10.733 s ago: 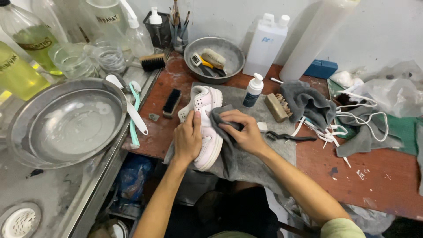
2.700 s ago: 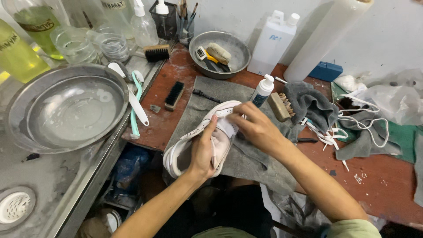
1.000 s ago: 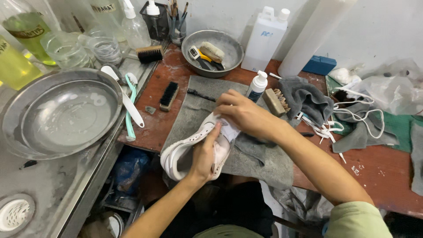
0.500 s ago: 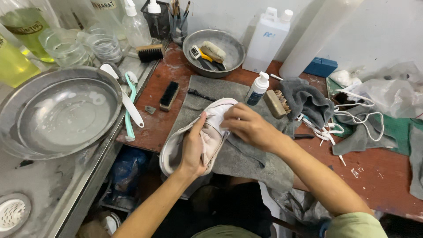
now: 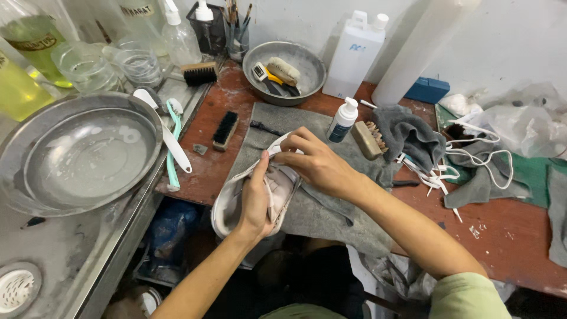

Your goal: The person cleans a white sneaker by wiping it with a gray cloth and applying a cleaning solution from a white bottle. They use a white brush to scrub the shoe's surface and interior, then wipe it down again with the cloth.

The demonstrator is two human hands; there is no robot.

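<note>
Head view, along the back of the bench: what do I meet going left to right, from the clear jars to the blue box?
Clear jars → spray bottle → black pot of brushes → metal bowl of brushes → white jug → white roll → blue box.

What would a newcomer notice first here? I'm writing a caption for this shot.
First, the white laceless sneaker at the table's near edge, the left hand gripping its side and the right hand at its toe, over a grey cloth mat. Next, the big round steel basin of water at left, and loose white laces at right.
</note>
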